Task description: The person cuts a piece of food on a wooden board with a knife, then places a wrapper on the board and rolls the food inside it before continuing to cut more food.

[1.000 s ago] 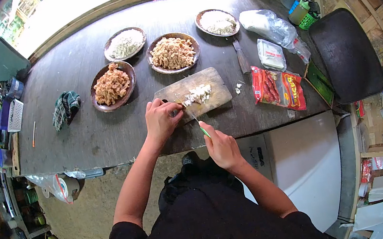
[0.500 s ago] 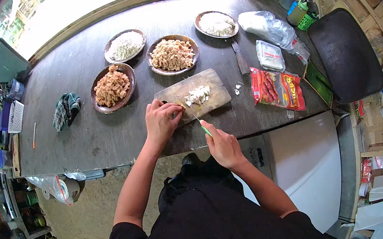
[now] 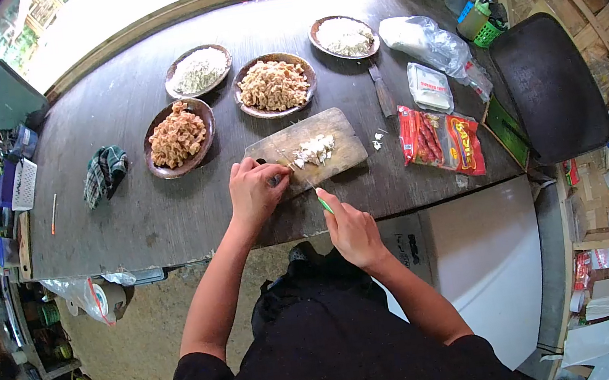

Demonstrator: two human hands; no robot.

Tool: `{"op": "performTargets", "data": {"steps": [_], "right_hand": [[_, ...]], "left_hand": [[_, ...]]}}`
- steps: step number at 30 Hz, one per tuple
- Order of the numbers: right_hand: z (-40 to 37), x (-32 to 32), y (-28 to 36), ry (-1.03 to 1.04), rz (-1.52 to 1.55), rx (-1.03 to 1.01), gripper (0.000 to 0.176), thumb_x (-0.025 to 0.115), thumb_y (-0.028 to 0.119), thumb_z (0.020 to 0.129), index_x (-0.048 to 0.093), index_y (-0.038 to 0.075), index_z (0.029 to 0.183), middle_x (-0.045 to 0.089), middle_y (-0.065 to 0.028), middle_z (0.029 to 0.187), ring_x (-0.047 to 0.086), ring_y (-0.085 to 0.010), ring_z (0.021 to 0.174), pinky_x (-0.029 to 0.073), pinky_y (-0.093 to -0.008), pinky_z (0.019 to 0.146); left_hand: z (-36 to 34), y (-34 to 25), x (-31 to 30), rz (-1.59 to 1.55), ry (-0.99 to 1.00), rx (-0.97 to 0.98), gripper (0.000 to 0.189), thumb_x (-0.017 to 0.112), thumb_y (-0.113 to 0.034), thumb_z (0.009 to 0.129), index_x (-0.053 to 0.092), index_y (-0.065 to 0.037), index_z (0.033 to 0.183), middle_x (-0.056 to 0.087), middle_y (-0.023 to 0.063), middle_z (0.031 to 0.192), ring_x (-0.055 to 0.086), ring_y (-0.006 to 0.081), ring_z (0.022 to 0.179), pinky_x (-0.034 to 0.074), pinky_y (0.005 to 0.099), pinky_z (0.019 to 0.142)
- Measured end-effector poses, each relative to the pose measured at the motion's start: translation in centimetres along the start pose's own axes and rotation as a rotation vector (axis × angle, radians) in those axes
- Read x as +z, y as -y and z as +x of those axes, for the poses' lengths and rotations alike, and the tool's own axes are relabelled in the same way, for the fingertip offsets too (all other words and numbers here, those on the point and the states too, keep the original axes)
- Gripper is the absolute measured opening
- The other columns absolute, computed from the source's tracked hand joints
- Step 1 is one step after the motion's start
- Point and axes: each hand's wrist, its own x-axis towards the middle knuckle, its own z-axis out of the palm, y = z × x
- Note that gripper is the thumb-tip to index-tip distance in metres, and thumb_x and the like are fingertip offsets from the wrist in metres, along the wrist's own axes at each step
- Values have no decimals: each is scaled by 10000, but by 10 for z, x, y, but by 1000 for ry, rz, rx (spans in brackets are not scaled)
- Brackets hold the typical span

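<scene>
My right hand [image 3: 354, 231] is closed round the green handle of a knife [image 3: 324, 202], its thin blade reaching toward the near edge of the wooden cutting board [image 3: 349, 146]. My left hand [image 3: 257, 190] rests at the board's near left corner, fingers bent and pinched together. What they pinch is mostly hidden; a small pale piece shows at the fingertips, close to the blade. A heap of chopped white pieces [image 3: 316, 150] lies in the middle of the board. A few white scraps [image 3: 378, 139] sit on the table just right of it.
Beyond the board stand bowls of fried brown pieces [image 3: 274, 86] and plates of pale shreds [image 3: 344, 36]. To the right lie a wooden-handled blade [image 3: 382, 91], a red sausage packet [image 3: 440, 141], a white packet [image 3: 429, 87] and a plastic bag [image 3: 424, 43]. A checked cloth [image 3: 106, 176] is at left.
The knife and my right hand have shifted very slightly. My left hand stays at the same corner of the board, and the chopped heap looks the same.
</scene>
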Motion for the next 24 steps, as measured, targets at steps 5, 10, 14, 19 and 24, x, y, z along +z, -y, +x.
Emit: {"op": "performTargets", "data": {"steps": [5,10,14,19,24], "right_hand": [[-7,-2,1,28,-17,-5,529,609,126,997,474,203,1503,686,-218,885,683,-456,798,540,-558,690],[0,2,1,33,-63,-1,513,606,148,1003,475,214,1494,678,-211,858,679,-459,760,548,-566,669],[5,3,0,14,-59,-9,502,602,160,1008,476,219,1490,678,-210,853,676,-463,746,549,-574,663],[0,3,2,3,-74,6,509,601,157,1009,467,221,1496,682,-206,858,675,-463,758,546,-566,663],[-5,2,0,-4,-25,-28,513,598,155,1009,461,209,1500,681,-211,864,678,-462,772,544,-564,669]], "left_hand": [[-1,0,0,16,5,4,89,835,-246,764,812,-212,842,776,-48,852,588,181,817,427,340,785],[2,-3,-3,22,17,3,108,856,-241,770,812,-198,858,792,-47,886,591,178,805,432,337,792],[1,-3,-4,29,34,-24,104,850,-238,771,818,-201,864,781,-46,852,583,181,793,431,338,781],[0,1,1,18,17,-37,104,842,-271,761,816,-208,839,762,-50,825,588,181,823,423,345,783],[1,-1,-2,21,22,-21,111,844,-270,755,815,-204,839,768,-44,839,588,185,827,425,345,790]]}}
